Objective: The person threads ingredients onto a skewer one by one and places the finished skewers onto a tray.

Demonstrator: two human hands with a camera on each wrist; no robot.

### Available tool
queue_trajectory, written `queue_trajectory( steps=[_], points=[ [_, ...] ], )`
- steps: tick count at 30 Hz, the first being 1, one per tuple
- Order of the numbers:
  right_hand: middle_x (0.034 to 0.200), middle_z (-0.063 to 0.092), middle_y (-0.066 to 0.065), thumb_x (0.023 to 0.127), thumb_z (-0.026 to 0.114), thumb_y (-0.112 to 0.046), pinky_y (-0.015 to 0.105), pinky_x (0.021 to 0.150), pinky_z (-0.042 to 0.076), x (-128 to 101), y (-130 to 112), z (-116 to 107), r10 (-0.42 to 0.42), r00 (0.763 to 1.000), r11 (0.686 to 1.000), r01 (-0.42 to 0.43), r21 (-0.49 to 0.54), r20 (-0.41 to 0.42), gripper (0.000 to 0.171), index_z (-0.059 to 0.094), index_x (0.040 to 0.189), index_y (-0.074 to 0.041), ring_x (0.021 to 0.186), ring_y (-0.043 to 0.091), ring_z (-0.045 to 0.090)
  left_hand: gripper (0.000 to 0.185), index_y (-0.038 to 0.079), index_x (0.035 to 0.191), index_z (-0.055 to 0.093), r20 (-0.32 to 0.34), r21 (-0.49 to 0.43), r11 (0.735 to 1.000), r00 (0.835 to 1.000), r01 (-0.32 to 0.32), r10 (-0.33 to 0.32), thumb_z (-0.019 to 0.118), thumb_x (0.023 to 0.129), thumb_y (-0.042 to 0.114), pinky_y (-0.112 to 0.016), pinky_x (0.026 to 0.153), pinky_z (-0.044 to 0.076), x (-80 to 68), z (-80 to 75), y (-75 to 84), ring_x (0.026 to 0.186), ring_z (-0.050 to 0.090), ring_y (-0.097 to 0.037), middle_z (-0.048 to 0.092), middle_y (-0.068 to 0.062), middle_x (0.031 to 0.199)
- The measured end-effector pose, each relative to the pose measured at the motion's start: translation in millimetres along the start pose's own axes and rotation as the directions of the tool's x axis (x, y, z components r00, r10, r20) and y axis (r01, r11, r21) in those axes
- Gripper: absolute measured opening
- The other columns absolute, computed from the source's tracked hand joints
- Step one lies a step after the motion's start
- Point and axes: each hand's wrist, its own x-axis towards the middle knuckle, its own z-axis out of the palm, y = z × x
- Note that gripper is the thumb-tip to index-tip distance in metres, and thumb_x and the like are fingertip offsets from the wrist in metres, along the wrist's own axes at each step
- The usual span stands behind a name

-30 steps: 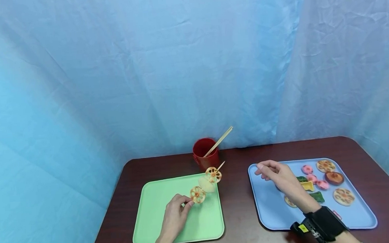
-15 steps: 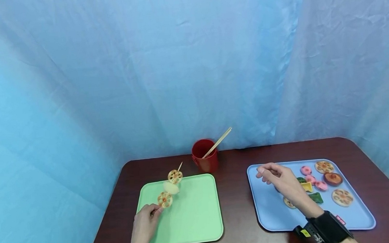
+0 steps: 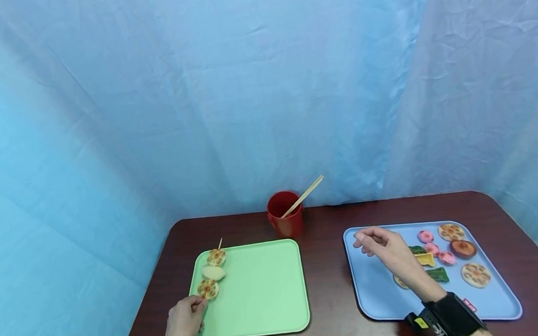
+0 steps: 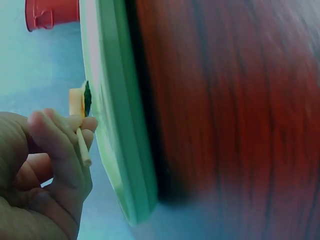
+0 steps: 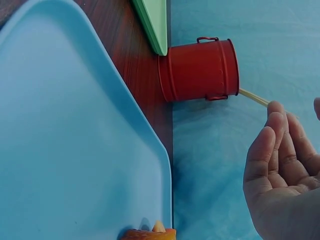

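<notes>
Near the left edge of the green tray [image 3: 261, 293], my left hand [image 3: 184, 323] pinches the lower end of a food skewer. Threaded on it are two lotus root slices, an upper one [image 3: 216, 258] and a lower one [image 3: 207, 289], with a pale oval slice [image 3: 213, 272] between them. In the left wrist view the bare stick end [image 4: 84, 147] pokes out past my fingers, and a yellow slice edge [image 4: 75, 101] shows beyond them. My right hand [image 3: 387, 250] hovers over the left part of the blue tray [image 3: 374, 296], fingers loosely bent, holding nothing.
A red bucket [image 3: 290, 227] with several bamboo sticks [image 3: 304, 195] stands behind and between the trays. On the blue tray lie lotus root slices [image 3: 475, 274], pink shrimp-like pieces [image 3: 446, 258], a brown mushroom-like piece [image 3: 463, 248], a yellow piece [image 3: 425, 259] and green pieces [image 3: 439, 274].
My left hand has carried the skewer leftward and lower, from the green tray's right side to its left edge, turning it more upright in the head view. My right hand has stayed nearly still.
</notes>
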Motion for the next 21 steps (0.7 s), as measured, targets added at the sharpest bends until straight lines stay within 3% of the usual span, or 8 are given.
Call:
queue_trajectory(
  steps=[5,15,21],
  points=[
    [0.104,0.074,0.009,0.105,0.060,-0.041,0.034,0.079,0.057,-1.6,-0.9,1.4,-0.012,1.000,1.000,0.011,0.024,0.011,0.040,0.069,0.119,-0.005,0.091,0.025,0.068,0.011,-0.001,0.094,0.072,0.044,-0.031,0.997,0.997,0.065,-0.063,0.068,0.097,0.008,-0.034,0.052,0.051,-0.8,-4.7,-8.4,0.052,0.061,-0.014,0.062,-0.001,0.069],
    [0.103,0.074,0.010,0.105,0.060,-0.040,0.035,0.078,0.055,-0.5,-0.6,-0.4,-0.049,0.999,0.999,0.049,0.001,0.023,0.039,0.070,0.119,-0.005,0.088,0.025,0.066,0.011,-0.001,0.092,0.071,0.073,0.001,0.995,0.992,0.103,-0.103,0.068,0.097,0.008,-0.034,0.054,0.049,1.7,-4.7,-8.5,0.052,0.061,-0.015,0.062,-0.002,0.067],
    [0.102,0.074,0.009,0.105,0.061,-0.040,0.035,0.077,0.055,-2.2,0.6,-1.4,-0.039,0.999,0.999,0.039,-0.009,0.034,0.039,0.070,0.119,-0.005,0.087,0.026,0.065,0.020,0.000,0.089,0.073,0.079,0.145,0.988,0.995,0.053,-0.065,0.074,0.094,0.019,-0.042,0.062,0.051,0.7,-13.6,-0.7,0.061,0.061,-0.019,0.064,-0.005,0.071]
  ],
)
